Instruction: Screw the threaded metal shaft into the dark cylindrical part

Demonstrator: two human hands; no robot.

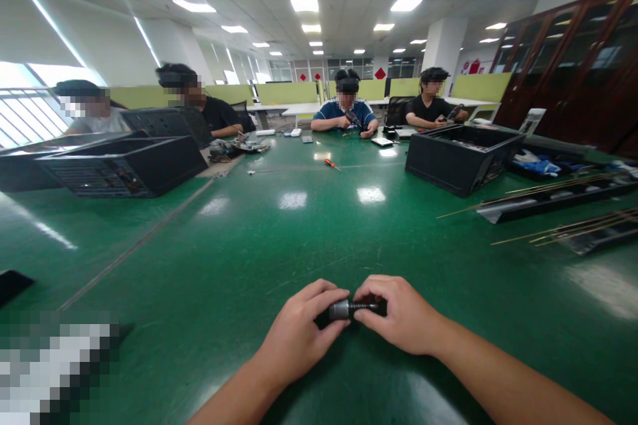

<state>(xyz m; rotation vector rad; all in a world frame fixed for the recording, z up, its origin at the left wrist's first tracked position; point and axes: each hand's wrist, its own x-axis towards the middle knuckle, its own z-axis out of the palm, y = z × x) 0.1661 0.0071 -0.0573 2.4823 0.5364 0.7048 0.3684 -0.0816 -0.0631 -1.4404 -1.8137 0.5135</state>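
Low over the near part of the green table, my left hand [304,322] is closed around a short grey metal cylinder [339,309], with its thumb and fingers on either side. A thin dark shaft [363,306] sticks out of the cylinder to the right. It has ridges like a thread or a spring; I cannot tell which. My right hand [403,313] is closed with thumb and fingers around the far end of this shaft, where a dark part shows under the palm. The two hands are close together, and the piece lies level between them.
An orange screwdriver [329,163] lies mid-table. Open black computer cases stand at left [124,166] and right [461,159]. Thin brass rods [548,187] rest on black metal strips at right. Several people with headgear sit across the table; one holds a power tool [353,118].
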